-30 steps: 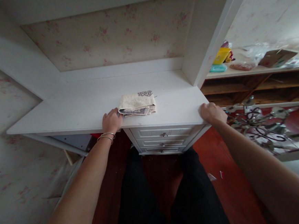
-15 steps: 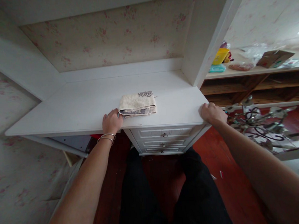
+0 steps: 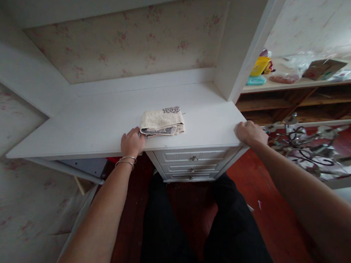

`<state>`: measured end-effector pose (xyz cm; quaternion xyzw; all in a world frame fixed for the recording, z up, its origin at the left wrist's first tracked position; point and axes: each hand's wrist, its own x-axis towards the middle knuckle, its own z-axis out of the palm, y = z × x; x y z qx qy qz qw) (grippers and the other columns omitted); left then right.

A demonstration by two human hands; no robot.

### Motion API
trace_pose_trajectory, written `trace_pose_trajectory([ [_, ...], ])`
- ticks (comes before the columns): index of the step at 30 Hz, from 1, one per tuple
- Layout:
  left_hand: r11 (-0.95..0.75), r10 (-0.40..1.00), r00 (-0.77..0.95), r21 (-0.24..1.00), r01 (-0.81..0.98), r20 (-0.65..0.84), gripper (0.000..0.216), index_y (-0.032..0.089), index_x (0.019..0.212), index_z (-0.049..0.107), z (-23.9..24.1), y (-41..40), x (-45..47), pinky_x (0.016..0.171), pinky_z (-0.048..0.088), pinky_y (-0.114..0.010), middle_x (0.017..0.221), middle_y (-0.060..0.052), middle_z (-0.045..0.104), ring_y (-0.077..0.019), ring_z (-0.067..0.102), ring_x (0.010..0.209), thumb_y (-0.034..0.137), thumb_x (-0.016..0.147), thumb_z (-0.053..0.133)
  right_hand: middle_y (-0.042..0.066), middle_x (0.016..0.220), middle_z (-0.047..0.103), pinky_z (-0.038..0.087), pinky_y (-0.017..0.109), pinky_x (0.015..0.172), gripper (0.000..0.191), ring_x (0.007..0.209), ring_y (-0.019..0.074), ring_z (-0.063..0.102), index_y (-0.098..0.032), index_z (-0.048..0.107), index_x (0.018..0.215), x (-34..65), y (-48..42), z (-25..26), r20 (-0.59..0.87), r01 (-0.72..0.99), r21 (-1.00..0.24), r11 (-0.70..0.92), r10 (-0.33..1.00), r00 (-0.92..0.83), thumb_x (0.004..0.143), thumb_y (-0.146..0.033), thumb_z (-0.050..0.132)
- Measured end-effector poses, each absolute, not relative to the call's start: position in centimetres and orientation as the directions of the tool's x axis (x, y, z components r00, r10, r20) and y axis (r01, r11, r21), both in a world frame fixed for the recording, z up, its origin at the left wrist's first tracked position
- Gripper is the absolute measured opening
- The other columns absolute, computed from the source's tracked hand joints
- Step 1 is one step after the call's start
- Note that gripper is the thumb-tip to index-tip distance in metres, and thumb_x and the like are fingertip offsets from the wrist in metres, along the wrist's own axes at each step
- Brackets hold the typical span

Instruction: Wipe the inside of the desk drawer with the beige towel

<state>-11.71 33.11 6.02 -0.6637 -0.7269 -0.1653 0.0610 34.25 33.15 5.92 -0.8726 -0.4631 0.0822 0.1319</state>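
Note:
A white desk top (image 3: pixel 81 129) stands in a wallpapered alcove in front of me. My left hand (image 3: pixel 131 142), with thin bangles at the wrist, grips the desk's front edge, fingers curled over it, right beside a folded cream towel (image 3: pixel 162 122) with a dark pattern. My right hand (image 3: pixel 249 132) grips the desk's front right corner in the same way. Both arms are stretched forward.
White drawers (image 3: pixel 192 162) with small knobs sit under the desk. To the right, a wooden shelf (image 3: pixel 302 83) holds a yellow packet (image 3: pixel 259 65), a cardboard box (image 3: pixel 322 69) and plastic bags. A metal chandelier (image 3: pixel 307 143) lies on the red wooden floor.

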Motion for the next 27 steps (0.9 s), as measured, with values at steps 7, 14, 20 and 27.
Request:
trace_pose_trajectory([
  [7,0.076,0.946,-0.119,0.149,0.986,0.301,0.045,0.021,0.134,0.054,6.20,33.12,-11.61,0.111,0.030,-0.043,0.138,-0.010,0.058,-0.0259,0.053,0.126,0.039,0.098,0.034,0.027,0.121,0.062,0.048,0.055,0.088,0.056,0.111,0.0399,0.060,-0.011,0.062,0.123,34.32,33.27,5.95,-0.025,0.784,-0.304,-0.542,0.827,0.562,0.094,-0.045,0.028],
  [14,0.065,0.941,-0.107,0.138,0.988,0.321,0.043,0.022,0.130,0.055,6.23,33.01,-11.55,0.108,0.032,-0.044,0.131,-0.011,0.062,-0.0265,0.055,0.122,0.040,0.098,0.033,0.026,0.122,0.063,0.048,0.055,0.090,0.055,0.114,0.0397,0.060,-0.011,0.061,0.125,34.05,33.15,6.21,-0.039,0.777,-0.299,-0.555,0.820,0.571,0.095,-0.044,0.028],
  [20,0.065,0.944,-0.106,0.138,0.988,0.312,0.042,0.022,0.127,0.056,6.36,32.98,-11.53,0.108,0.032,-0.043,0.129,-0.011,0.063,-0.0262,0.056,0.121,0.040,0.099,0.032,0.027,0.123,0.062,0.048,0.055,0.089,0.055,0.113,0.0400,0.060,-0.011,0.061,0.125,34.24,33.22,6.06,-0.028,0.778,-0.308,-0.548,0.822,0.568,0.095,-0.044,0.029],
  [27,0.056,0.941,-0.105,0.157,0.986,0.323,0.041,0.021,0.126,0.057,6.22,33.03,-11.62,0.107,0.033,-0.044,0.132,-0.011,0.062,-0.0268,0.056,0.122,0.040,0.098,0.034,0.027,0.120,0.063,0.048,0.054,0.088,0.054,0.111,0.0384,0.060,-0.008,0.062,0.123,34.04,33.09,5.96,-0.017,0.780,-0.312,-0.542,0.824,0.566,0.095,-0.043,0.031],
])
